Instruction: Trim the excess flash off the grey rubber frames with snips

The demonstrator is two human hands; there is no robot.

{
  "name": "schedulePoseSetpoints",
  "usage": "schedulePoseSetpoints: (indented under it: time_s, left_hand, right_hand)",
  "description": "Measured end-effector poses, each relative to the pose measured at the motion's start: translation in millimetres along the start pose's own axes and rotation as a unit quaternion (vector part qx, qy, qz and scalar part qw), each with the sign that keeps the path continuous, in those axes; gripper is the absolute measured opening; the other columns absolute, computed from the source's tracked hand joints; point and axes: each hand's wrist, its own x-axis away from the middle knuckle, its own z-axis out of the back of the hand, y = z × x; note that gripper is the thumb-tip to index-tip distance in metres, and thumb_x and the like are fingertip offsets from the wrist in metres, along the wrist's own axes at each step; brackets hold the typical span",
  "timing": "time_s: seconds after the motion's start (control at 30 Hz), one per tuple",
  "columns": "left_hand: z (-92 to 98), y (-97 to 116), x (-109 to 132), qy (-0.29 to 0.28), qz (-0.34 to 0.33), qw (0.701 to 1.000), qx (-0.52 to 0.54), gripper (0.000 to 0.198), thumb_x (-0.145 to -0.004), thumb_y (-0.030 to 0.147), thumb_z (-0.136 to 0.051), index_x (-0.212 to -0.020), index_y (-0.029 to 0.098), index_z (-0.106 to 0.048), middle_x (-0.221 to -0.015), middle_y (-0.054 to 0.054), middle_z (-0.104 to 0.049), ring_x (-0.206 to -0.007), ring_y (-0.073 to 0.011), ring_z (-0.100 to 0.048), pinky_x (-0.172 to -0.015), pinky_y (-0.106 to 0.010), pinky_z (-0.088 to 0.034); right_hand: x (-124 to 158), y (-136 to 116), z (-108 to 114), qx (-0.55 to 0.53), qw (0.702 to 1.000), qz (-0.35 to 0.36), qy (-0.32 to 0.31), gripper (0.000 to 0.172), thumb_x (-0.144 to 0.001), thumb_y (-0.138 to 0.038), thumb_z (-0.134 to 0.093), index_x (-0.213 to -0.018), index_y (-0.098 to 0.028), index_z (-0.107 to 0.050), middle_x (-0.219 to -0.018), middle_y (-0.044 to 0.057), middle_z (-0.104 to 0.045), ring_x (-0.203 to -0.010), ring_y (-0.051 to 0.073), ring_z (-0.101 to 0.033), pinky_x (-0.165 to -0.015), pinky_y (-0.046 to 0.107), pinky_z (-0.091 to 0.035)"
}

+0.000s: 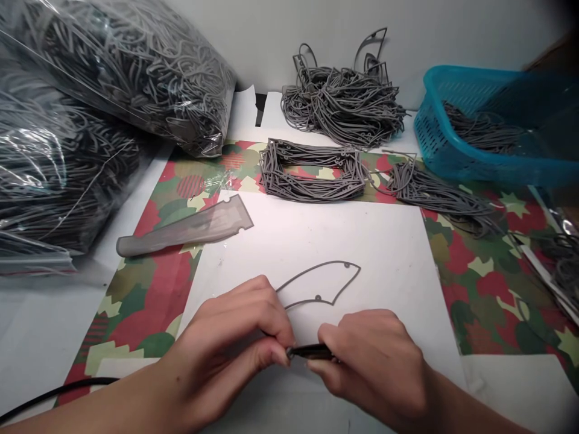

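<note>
Gasket [325,263], fin-shaped grey rubber, in left hand [235,331]; slim tool [312,351] in right hand [375,355].

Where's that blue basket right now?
In the head view, the blue basket sits at the far right of the table, just right of the tangled pile of grey loops.

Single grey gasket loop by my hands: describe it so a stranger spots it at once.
On the white sheet mid-table, just beyond the left hand, lies one thin grey gasket loop. Unlike the stacked gaskets behind, it lies alone, outlining a blade shape.
</note>
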Motion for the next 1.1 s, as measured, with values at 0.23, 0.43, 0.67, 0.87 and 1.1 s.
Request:
schedulePoseSetpoints:
  time_s: [0.23,0.43,0.67,0.87,1.1]
  left_hand:
    - [0.9,-0.5,-1.4,-0.010,0.009,1.000,0.003,0.011,-0.093,0.010,-0.051,-0.091,0.021,-0.054,-0.079,-0.002,-0.057,-0.077,-0.0156,-0.052,-0.068,-0.029,-0.043]
    - [1.9,1.2,-0.4,-0.016,0.008,1.000,0.018,0.011,-0.093,0.010,-0.051,-0.091,0.021,-0.053,-0.079,-0.002,-0.056,-0.077,-0.0162,-0.051,-0.068,-0.030,-0.042]
    - [2.0,1.3,-1.1,-0.027,0.010,0.999,0.019,0.013,-0.093,0.008,-0.050,-0.091,0.021,-0.053,-0.081,-0.002,-0.056,-0.079,-0.0154,-0.051,-0.069,-0.030,-0.042]
    - [2.3,2.0,-0.5,-0.035,0.007,0.999,0.018,0.015,-0.093,0.006,-0.049,-0.091,0.020,-0.052,-0.081,-0.002,-0.058,-0.080,-0.0155,-0.052,-0.071,-0.031,-0.042]
    - [3.4,1.5,-2.3,-0.043,0.005,0.999,0.013,0.014,-0.093,0.008,-0.049,-0.090,0.021,-0.052,-0.079,-0.003,-0.059,-0.078,-0.0171,-0.052,-0.071,-0.033,-0.042]
  right_hand:
    - [2.3,-0.3,0.4,0.023,1.000,0.002,0.003,0.040,-0.102,-0.030,-0.038,-0.068,-0.017,-0.054,-0.049,-0.007,-0.043,-0.044,0.008,-0.036,-0.045,0.025,-0.028]
    - [1.5,-0.6,1.0,0.034,0.999,0.004,-0.007,0.041,-0.102,-0.030,-0.036,-0.068,-0.018,-0.054,-0.049,-0.007,-0.042,-0.045,0.009,-0.036,-0.045,0.026,-0.028]
    - [2.8,0.3,1.7,0.030,0.999,0.011,-0.011,0.041,-0.102,-0.029,-0.036,-0.067,-0.017,-0.053,-0.048,-0.007,-0.041,-0.046,0.009,-0.034,-0.045,0.026,-0.027]
    - [3.3,0.4,-1.1,0.048,0.999,0.016,0.000,0.039,-0.103,-0.030,-0.036,-0.070,-0.018,-0.052,-0.048,-0.007,-0.042,-0.046,0.010,-0.035,-0.047,0.027,-0.027]
    - [8.1,0.8,-2.5,0.078,0.997,0.021,-0.007,0.035,-0.102,-0.032,-0.037,-0.070,-0.020,-0.047,-0.050,-0.007,-0.043,-0.046,0.010,-0.037,-0.049,0.028,-0.025]
